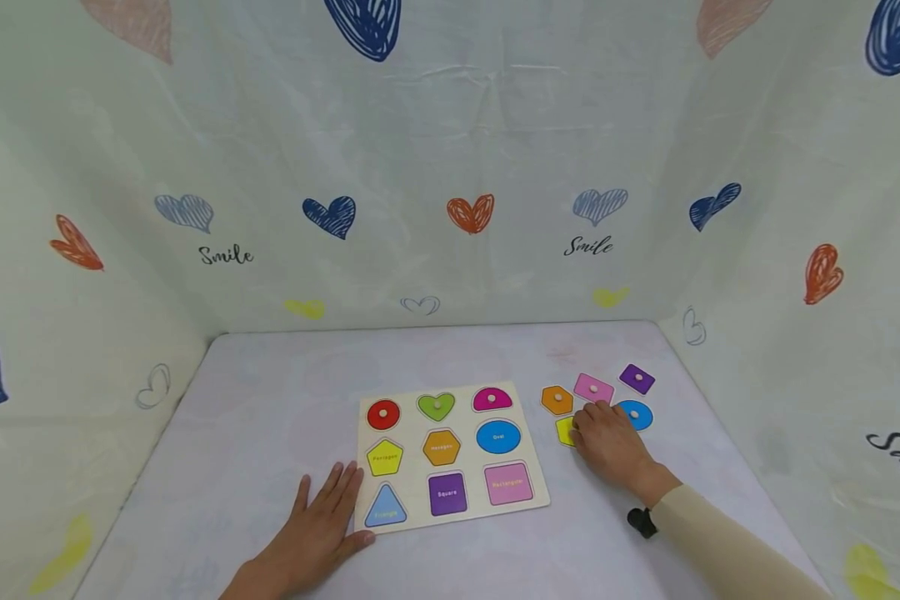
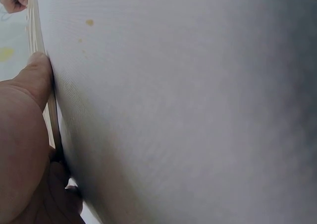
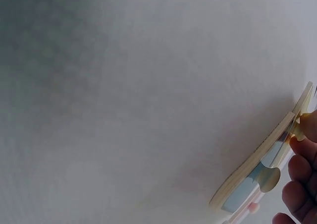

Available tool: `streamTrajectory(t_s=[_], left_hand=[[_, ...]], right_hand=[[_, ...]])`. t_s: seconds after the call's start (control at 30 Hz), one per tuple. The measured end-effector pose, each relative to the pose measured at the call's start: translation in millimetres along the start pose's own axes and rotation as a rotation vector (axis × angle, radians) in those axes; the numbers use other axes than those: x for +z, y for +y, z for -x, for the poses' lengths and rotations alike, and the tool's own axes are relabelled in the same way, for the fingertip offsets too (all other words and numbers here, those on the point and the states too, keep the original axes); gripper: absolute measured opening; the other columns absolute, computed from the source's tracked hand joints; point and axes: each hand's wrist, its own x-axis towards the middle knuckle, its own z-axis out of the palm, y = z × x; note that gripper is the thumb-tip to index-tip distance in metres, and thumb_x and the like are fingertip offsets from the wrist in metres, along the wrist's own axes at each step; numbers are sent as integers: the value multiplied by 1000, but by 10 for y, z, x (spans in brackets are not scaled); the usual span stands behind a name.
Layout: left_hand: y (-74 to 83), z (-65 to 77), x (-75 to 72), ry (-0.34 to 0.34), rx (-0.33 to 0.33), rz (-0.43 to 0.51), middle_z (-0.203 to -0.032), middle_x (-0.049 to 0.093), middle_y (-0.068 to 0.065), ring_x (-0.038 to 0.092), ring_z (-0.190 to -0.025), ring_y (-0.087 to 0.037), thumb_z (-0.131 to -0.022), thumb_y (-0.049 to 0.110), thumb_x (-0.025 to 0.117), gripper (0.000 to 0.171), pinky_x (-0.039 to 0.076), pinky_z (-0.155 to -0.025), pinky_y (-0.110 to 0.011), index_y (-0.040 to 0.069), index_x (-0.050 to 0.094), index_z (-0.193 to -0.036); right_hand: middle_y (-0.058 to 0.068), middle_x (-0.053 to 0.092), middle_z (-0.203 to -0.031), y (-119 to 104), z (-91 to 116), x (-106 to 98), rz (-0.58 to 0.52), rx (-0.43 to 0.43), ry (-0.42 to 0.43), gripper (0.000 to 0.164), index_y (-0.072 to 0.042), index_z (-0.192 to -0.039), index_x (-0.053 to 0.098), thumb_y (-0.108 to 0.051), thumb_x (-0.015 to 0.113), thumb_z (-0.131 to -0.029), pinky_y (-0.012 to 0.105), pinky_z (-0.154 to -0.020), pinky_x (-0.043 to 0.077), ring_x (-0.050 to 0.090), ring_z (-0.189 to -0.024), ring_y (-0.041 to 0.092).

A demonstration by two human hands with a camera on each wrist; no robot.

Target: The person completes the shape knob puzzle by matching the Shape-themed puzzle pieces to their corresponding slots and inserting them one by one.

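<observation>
My left hand (image 1: 311, 525) lies with straight fingers along the left edge of a wooden shape puzzle board (image 1: 408, 492). In the left wrist view its thumb (image 2: 37, 80) is against the board's edge. The board holds a red circle (image 1: 383, 414), a green heart (image 1: 437, 406) and a magenta half-circle (image 1: 492, 399), each with a knob; the other recesses show printed shapes. To the right of the board, my right hand (image 1: 611, 442) pinches the knob of a yellow puzzle piece (image 1: 565, 430), mostly hidden by the fingers. The right wrist view shows fingertips (image 3: 297, 145) at that knob.
Around the right hand lie an orange hexagon (image 1: 557, 400), a pink rectangle (image 1: 593, 387), a purple piece (image 1: 637, 379) and a blue oval (image 1: 636, 415), flat on the white table (image 1: 285, 383). A curtain printed with hearts (image 1: 471, 214) encloses the table's back and sides.
</observation>
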Motion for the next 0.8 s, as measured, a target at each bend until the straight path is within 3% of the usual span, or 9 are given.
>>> streamTrajectory(t_s=[0.3,0.6,0.8], left_hand=[[12,-5,-1,6,7,12,-176,23,-9,14,-164,-38,-94,63,67,102,-2,-125,-74,9,24,-168],[21,-10,-4,7,5,24,-176,23,-9,14,-164,-38,-93,62,68,102,-3,-125,-74,9,24,-168],[12,1,-7,0,-3,41,-176,24,-10,14,-164,-39,-94,62,68,101,-3,-125,-75,9,25,-168]], right_hand=[[6,68,-98,4,6,-17,-7,-8,10,26,-4,-110,74,-22,83,-92,42,-85,51,57,-98,25],[5,66,-94,6,6,-6,-39,40,16,27,-5,-107,73,-24,83,-91,41,-82,49,55,-95,25],[5,63,-91,-57,-56,-37,-54,10,49,26,-4,-105,73,-24,82,-91,45,-89,55,57,-95,25]])
